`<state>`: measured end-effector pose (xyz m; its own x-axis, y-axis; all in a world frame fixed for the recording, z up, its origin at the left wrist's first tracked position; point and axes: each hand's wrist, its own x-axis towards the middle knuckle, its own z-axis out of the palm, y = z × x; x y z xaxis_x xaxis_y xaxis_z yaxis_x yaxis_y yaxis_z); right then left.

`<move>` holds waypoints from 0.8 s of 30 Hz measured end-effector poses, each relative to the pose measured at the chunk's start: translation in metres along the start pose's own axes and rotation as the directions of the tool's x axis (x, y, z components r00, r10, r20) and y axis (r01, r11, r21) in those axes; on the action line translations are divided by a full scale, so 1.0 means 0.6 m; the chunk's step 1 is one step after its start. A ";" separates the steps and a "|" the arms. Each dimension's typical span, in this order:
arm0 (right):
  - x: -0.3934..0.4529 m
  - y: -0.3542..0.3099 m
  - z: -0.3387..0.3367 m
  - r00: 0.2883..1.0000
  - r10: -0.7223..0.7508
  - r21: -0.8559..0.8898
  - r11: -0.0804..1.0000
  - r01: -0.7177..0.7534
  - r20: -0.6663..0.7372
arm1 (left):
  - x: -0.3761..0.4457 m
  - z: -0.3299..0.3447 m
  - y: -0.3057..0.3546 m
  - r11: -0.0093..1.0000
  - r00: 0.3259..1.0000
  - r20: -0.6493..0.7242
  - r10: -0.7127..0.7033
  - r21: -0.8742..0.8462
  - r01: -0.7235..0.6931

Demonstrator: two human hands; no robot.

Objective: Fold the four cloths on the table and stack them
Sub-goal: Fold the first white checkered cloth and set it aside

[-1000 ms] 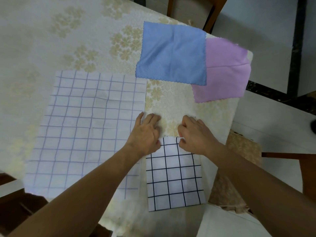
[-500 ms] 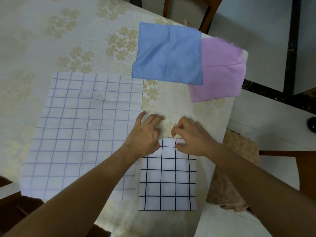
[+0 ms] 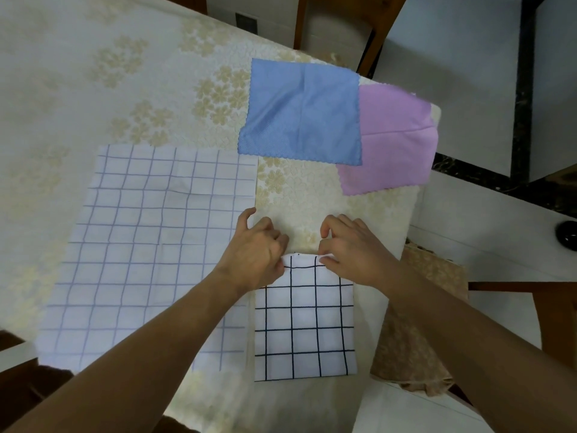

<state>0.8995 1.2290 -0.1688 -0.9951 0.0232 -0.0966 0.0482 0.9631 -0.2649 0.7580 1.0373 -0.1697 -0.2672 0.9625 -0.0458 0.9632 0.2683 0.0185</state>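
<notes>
I have the black-checked cloth (image 3: 304, 320) lying near the front edge of the desk (image 3: 93, 73), just beside the large pale-checked cloth (image 3: 150, 245), and it looks narrower than the others, so I judge it is already part-folded and due another fold. It reads as thin, soft and light: it will drape and slide on the tablecloth, hold no shape of its own, and want both far corners lifted together or the layers will skew. I would take it exactly where I am now, at the far edge. My left hand (image 3: 254, 254) sits at the far left corner, its fingers (image 3: 265, 226) curled, but I cannot tell for sure whether they pinch the cloth or merely press it. My right hand (image 3: 352, 248) is at the far right corner, thumb and forefinger nipping the edge. Both forearms reach in from the near side, wrists low, knuckles up. The blue cloth (image 3: 301, 110) lies flat farther back, overlapping the pink cloth (image 3: 393, 142) at the desk's far right corner, both unfolded.
</notes>
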 end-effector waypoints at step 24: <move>0.003 -0.025 -0.141 0.850 -0.031 -0.176 0.982 -0.074 -0.526 | 0.021 -0.170 -0.006 0.970 0.934 -0.321 -0.156 0.127 0.206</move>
<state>0.8896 1.2375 -0.0841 -0.8930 0.1313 0.4305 0.1054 0.9909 -0.0837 0.7483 1.0529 -0.0683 -0.4096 0.8700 0.2746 0.8835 0.4533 -0.1180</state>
